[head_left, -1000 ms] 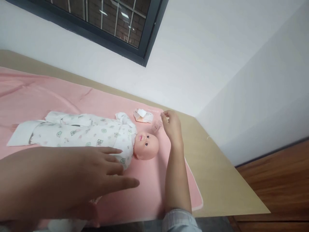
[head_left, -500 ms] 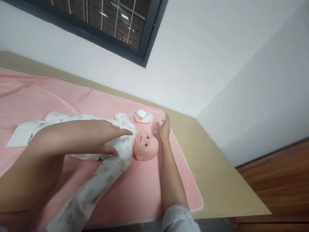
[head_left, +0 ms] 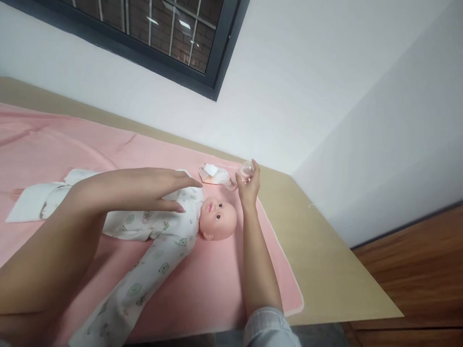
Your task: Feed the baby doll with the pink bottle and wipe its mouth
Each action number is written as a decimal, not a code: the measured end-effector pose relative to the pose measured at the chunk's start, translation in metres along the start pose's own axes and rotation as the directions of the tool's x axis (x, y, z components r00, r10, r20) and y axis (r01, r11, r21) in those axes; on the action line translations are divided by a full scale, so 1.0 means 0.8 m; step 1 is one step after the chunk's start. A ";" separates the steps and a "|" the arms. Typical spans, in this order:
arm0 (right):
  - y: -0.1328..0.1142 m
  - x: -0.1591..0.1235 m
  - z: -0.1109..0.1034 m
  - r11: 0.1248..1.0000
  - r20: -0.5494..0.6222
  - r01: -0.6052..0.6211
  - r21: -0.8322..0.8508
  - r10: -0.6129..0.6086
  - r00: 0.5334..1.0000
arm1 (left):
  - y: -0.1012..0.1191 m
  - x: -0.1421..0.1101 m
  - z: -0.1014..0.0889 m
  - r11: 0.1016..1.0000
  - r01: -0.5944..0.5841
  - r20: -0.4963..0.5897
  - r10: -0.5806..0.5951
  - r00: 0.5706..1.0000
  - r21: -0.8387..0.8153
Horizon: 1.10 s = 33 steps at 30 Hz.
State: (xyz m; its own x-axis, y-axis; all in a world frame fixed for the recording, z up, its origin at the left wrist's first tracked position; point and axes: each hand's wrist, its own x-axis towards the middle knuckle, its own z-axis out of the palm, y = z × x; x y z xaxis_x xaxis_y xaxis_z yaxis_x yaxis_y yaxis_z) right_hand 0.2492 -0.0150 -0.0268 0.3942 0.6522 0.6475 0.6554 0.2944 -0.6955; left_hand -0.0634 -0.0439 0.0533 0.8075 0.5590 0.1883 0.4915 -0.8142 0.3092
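The beige flat table (head_left: 311,250) carries a pink cloth mat (head_left: 213,289) with pale edging. On this mat a bald plastic doll (head_left: 183,227) in white printed clothes lies face up. The left hand (head_left: 168,185) is above its chest, empty, with fingers extended; whether it touches, I cannot tell. The right hand (head_left: 250,192), beyond the doll's head, grasps a clear rounded container (head_left: 246,171), near a small white printed bundle (head_left: 219,177).
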 end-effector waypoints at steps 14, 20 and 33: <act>-0.165 -0.068 0.013 0.869 0.219 0.033 0.494 -0.160 0.963 | 0.011 0.036 0.011 1.000 -0.012 -0.310 0.002 0.951 -0.028; -0.173 -0.076 0.017 0.847 0.222 0.017 0.531 -0.158 0.962 | 0.026 0.042 0.009 0.983 0.015 -0.328 -0.075 0.942 -0.180; -0.136 -0.037 -0.001 0.917 -0.002 0.128 0.378 -0.137 0.991 | -0.008 0.048 0.009 0.981 0.153 -0.420 -0.190 0.888 -0.120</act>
State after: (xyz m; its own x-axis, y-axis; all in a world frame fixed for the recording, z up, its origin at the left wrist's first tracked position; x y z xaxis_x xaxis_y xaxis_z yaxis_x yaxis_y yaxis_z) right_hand 0.1671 -0.0668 0.0299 0.3022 0.6042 0.7373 0.4080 0.6171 -0.6729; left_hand -0.0332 -0.0187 0.0518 0.4868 0.7165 0.4997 0.5665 -0.6944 0.4438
